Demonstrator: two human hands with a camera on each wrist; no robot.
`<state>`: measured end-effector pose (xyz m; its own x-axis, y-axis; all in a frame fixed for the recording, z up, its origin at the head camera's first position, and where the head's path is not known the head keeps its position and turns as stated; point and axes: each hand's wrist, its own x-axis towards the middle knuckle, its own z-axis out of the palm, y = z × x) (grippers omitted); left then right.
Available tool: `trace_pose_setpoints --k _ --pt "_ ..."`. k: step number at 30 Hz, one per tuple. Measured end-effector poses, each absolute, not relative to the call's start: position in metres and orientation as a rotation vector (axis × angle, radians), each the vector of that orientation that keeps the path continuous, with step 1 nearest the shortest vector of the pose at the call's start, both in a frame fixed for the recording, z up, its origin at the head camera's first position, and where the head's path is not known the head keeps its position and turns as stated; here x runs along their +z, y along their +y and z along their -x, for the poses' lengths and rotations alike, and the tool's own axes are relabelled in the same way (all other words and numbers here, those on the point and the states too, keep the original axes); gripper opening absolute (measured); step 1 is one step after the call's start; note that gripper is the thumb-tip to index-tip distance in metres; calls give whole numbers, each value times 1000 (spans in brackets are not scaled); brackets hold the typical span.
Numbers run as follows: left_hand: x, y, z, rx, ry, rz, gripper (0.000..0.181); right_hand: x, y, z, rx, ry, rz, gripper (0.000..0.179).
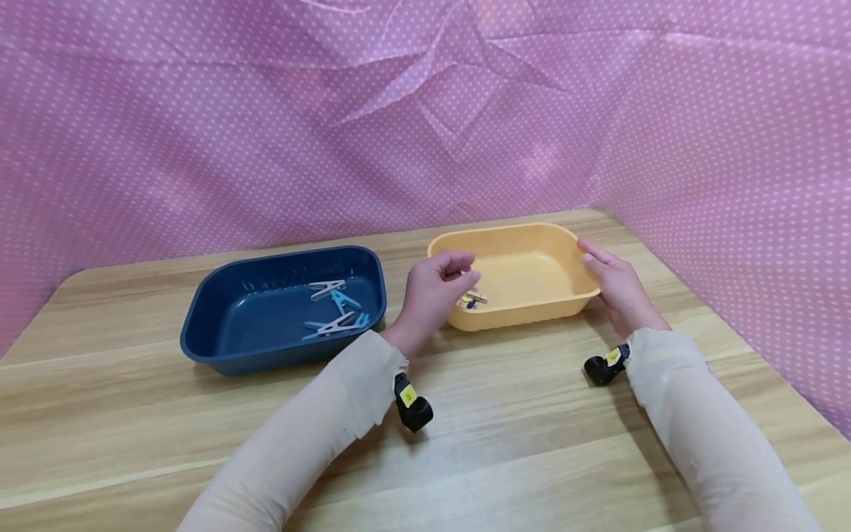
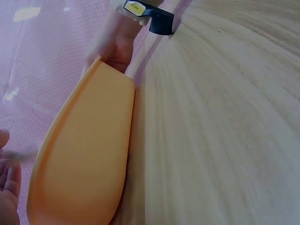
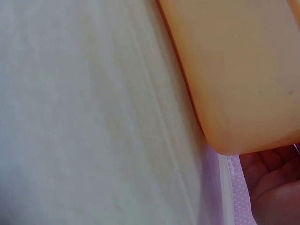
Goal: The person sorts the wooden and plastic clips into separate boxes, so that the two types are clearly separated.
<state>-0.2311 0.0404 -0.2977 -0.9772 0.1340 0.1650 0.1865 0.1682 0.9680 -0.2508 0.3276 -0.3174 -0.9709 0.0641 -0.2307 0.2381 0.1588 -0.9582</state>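
Over the left end of a yellow plastic basin [image 1: 525, 314], my left hand [image 1: 428, 295] pinches a small pale clothespin between thumb and fingertips; it shows only as a blur [image 2: 21, 157] in the left wrist view. A few small clothespins [image 1: 470, 300] lie inside the basin below that hand, partly covered by it. My right hand [image 1: 618, 288] holds the basin's right end at the rim. In the right wrist view, the palm and fingers of the right hand [image 3: 276, 183] lie against the outside of the basin's wall [image 3: 234, 84].
To the left stands a dark blue basin [image 1: 266, 360] with several white and light blue clothespins [image 1: 337, 324] in its right part. Both basins rest on a wooden table [image 1: 505, 443]. A pink dotted cloth [image 1: 266, 148] hangs behind and along the right side.
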Motion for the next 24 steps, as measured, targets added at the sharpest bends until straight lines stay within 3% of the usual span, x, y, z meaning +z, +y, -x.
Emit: trace_pose_setpoints --k 17,24 --pt "-303 14 220 -1898 -2450 245 19 -316 324 256 -1925 2263 -301 51" --pt "-284 -11 199 -1742 -2446 345 18 -313 330 251 -2052 2282 -322 65"
